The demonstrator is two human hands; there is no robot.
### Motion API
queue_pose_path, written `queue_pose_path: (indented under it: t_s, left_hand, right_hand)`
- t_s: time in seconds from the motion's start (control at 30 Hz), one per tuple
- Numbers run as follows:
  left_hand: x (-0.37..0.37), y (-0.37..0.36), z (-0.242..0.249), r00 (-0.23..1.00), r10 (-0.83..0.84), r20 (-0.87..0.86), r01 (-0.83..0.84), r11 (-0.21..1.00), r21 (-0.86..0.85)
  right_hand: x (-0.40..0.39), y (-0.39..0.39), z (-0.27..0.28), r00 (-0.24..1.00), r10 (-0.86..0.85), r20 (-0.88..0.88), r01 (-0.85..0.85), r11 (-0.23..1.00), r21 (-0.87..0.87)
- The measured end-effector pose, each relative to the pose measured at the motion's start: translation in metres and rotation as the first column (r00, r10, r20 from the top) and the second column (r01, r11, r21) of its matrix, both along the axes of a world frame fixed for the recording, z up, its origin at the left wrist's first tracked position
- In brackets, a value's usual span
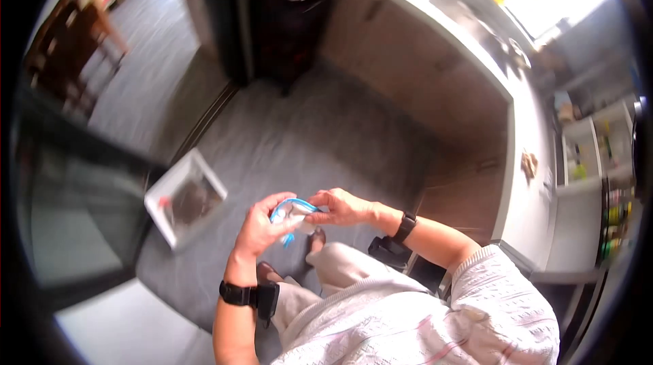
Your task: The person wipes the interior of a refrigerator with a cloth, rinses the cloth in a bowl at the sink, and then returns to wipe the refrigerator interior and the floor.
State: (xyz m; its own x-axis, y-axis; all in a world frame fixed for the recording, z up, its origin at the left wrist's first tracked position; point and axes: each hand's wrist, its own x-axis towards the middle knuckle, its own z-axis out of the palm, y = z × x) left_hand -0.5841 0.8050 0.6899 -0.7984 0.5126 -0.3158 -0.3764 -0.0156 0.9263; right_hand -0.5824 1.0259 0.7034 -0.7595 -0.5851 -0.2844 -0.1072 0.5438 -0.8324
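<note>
Between my two hands is a small pale bag (pixel 292 210) with a blue rim, held above the floor in front of my legs. My left hand (pixel 260 226) grips its left side, fingers curled round the edge. The right side of the rim is pinched by my right hand (pixel 335 207), thumb and fingers pressed together. A bit of blue hangs below the bag. What the bag contains is too blurred to tell.
A white square bin (pixel 185 198) stands on the grey floor at left, beside a dark glass panel (pixel 81 209). A pale counter (pixel 527 181) curves along the right above wooden cabinets (pixel 415 52). Dark chairs (pixel 64 45) are at upper left. A white surface (pixel 132 327) lies at lower left.
</note>
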Motion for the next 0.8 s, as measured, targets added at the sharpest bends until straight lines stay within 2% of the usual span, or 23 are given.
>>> queue_pose_path:
  t_s: [0.03, 0.07, 0.1, 0.13, 0.17, 0.2, 0.27, 0.3, 0.37, 0.43, 0.47, 0.5, 0.6, 0.63, 0.67, 0.7, 0.73, 0.8]
  left_hand:
    - [-0.013, 0.013, 0.012, 1.000, -0.013, 0.028, 0.012, 0.999, 0.044]
    - [-0.033, 0.037, 0.015, 0.998, -0.062, 0.008, 0.062, 0.997, 0.040]
    - [-0.050, 0.059, 0.011, 0.982, -0.166, -0.088, 0.153, 0.978, -0.142]
    - [-0.067, 0.080, 0.006, 0.947, -0.274, -0.166, 0.210, 0.923, -0.323]
    - [-0.085, 0.107, 0.008, 0.911, -0.333, -0.245, 0.207, 0.880, -0.427]
    - [-0.103, 0.130, 0.013, 0.875, -0.382, -0.298, 0.197, 0.842, -0.502]
    - [-0.127, 0.148, 0.013, 0.842, -0.412, -0.349, 0.184, 0.826, -0.533]
    - [-0.150, 0.179, 0.008, 0.822, -0.448, -0.351, 0.214, 0.815, -0.538]
    - [-0.187, 0.208, 0.001, 0.859, -0.422, -0.291, 0.287, 0.867, -0.408]
    - [-0.219, 0.243, 0.010, 0.824, -0.493, -0.278, 0.365, 0.838, -0.405]
    - [-0.233, 0.257, 0.014, 0.811, -0.531, -0.246, 0.408, 0.815, -0.412]
    - [-0.249, 0.273, 0.012, 0.797, -0.538, -0.276, 0.463, 0.836, -0.293]
    - [-0.298, 0.337, 0.014, 0.763, -0.632, -0.134, 0.620, 0.775, -0.125]
    - [-0.312, 0.360, 0.020, 0.735, -0.661, -0.149, 0.653, 0.750, -0.104]
    - [-0.327, 0.383, 0.027, 0.704, -0.690, -0.169, 0.688, 0.721, -0.082]
    - [-0.343, 0.405, 0.033, 0.684, -0.715, -0.145, 0.715, 0.696, -0.067]
    - [-0.361, 0.425, 0.030, 0.655, -0.726, -0.211, 0.736, 0.676, -0.041]
    - [-0.395, 0.463, 0.045, 0.762, -0.640, -0.099, 0.645, 0.763, 0.029]
  right_hand:
    - [-0.003, 0.012, 0.007, 0.975, -0.181, 0.128, 0.197, 0.973, -0.123]
    - [-0.011, 0.036, 0.016, 0.906, -0.318, 0.280, 0.386, 0.892, -0.237]
    - [-0.019, 0.061, 0.025, 0.896, -0.352, 0.271, 0.419, 0.872, -0.252]
    - [-0.028, 0.084, 0.036, 0.851, -0.381, 0.361, 0.491, 0.823, -0.287]
    - [-0.040, 0.110, 0.041, 0.801, -0.396, 0.448, 0.558, 0.766, -0.321]
    - [-0.049, 0.130, 0.039, 0.795, -0.418, 0.440, 0.578, 0.744, -0.335]
    - [-0.054, 0.142, 0.036, 0.745, -0.487, 0.456, 0.665, 0.592, -0.454]
    - [-0.068, 0.171, 0.034, 0.703, -0.521, 0.483, 0.711, 0.507, -0.488]
    - [-0.083, 0.203, 0.041, 0.655, -0.608, 0.449, 0.751, 0.457, -0.477]
    - [-0.095, 0.233, 0.057, 0.616, -0.709, 0.342, 0.773, 0.463, -0.433]
    - [-0.096, 0.247, 0.054, 0.575, -0.737, 0.355, 0.789, 0.383, -0.480]
    - [-0.098, 0.261, 0.068, 0.523, -0.772, 0.361, 0.824, 0.350, -0.446]
    - [-0.097, 0.317, 0.078, 0.393, -0.842, 0.370, 0.850, 0.179, -0.495]
    - [-0.099, 0.333, 0.090, 0.384, -0.846, 0.369, 0.846, 0.162, -0.508]
    - [-0.102, 0.349, 0.095, 0.324, -0.875, 0.359, 0.862, 0.118, -0.492]
    - [-0.102, 0.369, 0.095, 0.267, -0.881, 0.389, 0.867, 0.044, -0.496]
    - [-0.104, 0.388, 0.095, 0.208, -0.881, 0.425, 0.871, -0.031, -0.491]
    - [-0.115, 0.434, 0.106, 0.246, -0.830, 0.500, 0.815, -0.102, -0.571]
